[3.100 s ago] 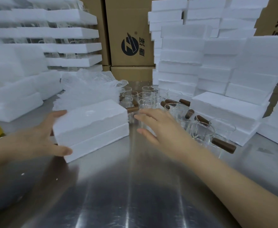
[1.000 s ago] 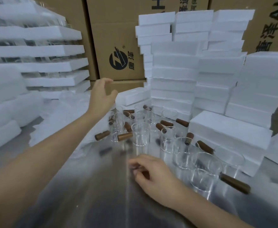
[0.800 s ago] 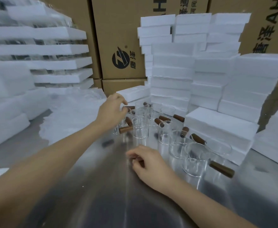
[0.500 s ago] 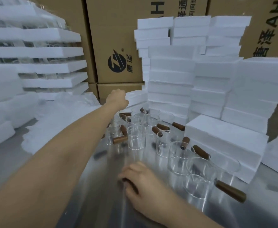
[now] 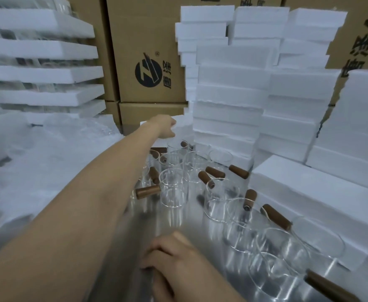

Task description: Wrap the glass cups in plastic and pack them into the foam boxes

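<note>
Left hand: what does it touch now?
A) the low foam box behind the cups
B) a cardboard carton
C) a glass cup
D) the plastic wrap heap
A: the left hand, stretched past the glass cups, lies on the end of the low foam box.

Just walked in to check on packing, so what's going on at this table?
A person's left hand reaches over the unwrapped glass cups and seems to grip a foam box at the back. The right hand rests curled on the metal table; whether it holds anything is unclear.
</note>
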The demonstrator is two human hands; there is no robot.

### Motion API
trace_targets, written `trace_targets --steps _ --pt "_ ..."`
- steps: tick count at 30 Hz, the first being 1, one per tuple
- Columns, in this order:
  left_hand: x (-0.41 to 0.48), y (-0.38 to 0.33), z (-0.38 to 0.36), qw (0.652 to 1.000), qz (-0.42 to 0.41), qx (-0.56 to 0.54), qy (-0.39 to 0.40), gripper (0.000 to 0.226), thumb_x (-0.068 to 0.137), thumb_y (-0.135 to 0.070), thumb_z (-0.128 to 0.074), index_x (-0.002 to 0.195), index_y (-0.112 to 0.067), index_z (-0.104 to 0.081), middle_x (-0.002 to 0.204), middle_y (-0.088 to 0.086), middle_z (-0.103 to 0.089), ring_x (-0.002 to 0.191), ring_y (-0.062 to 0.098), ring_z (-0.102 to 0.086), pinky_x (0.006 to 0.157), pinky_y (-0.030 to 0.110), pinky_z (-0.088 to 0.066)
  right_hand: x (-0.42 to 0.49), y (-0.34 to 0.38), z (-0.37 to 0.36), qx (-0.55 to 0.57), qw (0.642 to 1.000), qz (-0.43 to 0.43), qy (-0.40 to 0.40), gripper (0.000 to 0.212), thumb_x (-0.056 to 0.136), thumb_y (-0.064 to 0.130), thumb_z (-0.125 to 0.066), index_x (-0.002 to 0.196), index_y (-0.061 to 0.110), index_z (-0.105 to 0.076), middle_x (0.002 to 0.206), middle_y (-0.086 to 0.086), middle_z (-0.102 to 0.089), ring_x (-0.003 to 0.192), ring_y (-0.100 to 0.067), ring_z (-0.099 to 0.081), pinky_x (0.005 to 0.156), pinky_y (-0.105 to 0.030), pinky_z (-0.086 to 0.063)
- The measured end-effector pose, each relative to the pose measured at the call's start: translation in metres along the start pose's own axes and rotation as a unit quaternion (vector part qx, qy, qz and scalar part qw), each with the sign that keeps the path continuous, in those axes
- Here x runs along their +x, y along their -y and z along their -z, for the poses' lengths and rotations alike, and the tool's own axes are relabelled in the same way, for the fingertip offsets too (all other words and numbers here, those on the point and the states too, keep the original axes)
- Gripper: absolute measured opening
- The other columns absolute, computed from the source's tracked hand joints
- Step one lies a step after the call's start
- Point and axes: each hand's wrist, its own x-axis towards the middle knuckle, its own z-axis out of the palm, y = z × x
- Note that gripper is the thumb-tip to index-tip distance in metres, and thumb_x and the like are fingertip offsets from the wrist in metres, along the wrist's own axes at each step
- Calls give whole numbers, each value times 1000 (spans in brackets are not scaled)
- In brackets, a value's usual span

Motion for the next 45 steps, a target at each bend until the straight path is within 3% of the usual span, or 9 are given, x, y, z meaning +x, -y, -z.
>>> trace_targets --steps 10,16,22,29,33,36,40,43,45 --pt "-8 -5 -16 995 22 88 -35 61 80 -5 -69 135 -13 -42 123 17 -55 113 35 -53 90 42 -44 -2 1 -2 -13 1000 8 -26 23 85 20 -51 85 16 -74 89 1 -66 80 -17 -63 74 -19 -50" --pt "-5 3 -8 996 59 71 -4 75 75 -8 -80 136 -14 -36 123 16 -54 112 34 -53 96 46 -45 -4 -6 -3 14 1000 23 -2 39 92 32 -37 113 15 -66 112 4 -55 101 -7 -48 90 -8 -36" --pt "-18 28 3 996 55 68 -5 75 72 -6 -80 132 -20 -38 123 12 -55 96 27 -50 72 37 -42 -7 -7 -3 -15 1000 12 14 22 89 20 -53 98 15 -72 101 -3 -62 94 -21 -59 85 -23 -48" --pt "-21 46 -1 996 53 66 15 66 75 4 -73 126 -18 -37 120 13 -55 95 28 -53 70 39 -42 -7 -7 0 -2 1000 -1 4 25 84 17 -49 93 12 -72 97 -4 -62 89 -23 -58 80 -25 -49" --pt "-23 44 22 997 43 23 59 62 86 -5 -65 142 -10 -37 143 11 -43 126 30 -45 102 43 -41 -4 -3 4 15 1000 -19 10 30 85 17 -43 98 12 -70 104 0 -60 101 -16 -52 86 -24 -46" --pt "-44 35 32 990 61 -91 -87 53 90 3 -48 142 -7 -42 145 15 -43 132 31 -42 108 41 -37 -4 1 8 23 999 -24 32 24 88 7 -48 102 9 -67 106 -1 -59 105 -16 -47 92 -25 -40" --pt "-123 -4 3 919 31 -246 -305 43 88 3 -43 120 -19 -63 128 -1 -60 113 16 -55 90 31 -47 -4 5 12 78 994 -79 15 24 88 2 -50 99 11 -69 100 1 -65 97 -10 -54 90 -17 -40" --pt "-192 -15 -25 888 25 -255 -382 37 81 1 -46 96 -26 -66 106 -16 -62 101 4 -53 79 25 -41 -4 2 18 167 973 -156 -26 27 89 0 -53 94 17 -73 90 13 -68 86 -2 -61 84 -17 -48" --pt "-228 -12 -40 893 7 -184 -411 31 75 5 -50 84 -20 -66 92 -9 -65 91 16 -56 72 30 -40 -4 -3 23 205 957 -196 -57 33 89 -2 -53 86 26 -71 82 20 -67 81 0 -62 82 -22 -51"
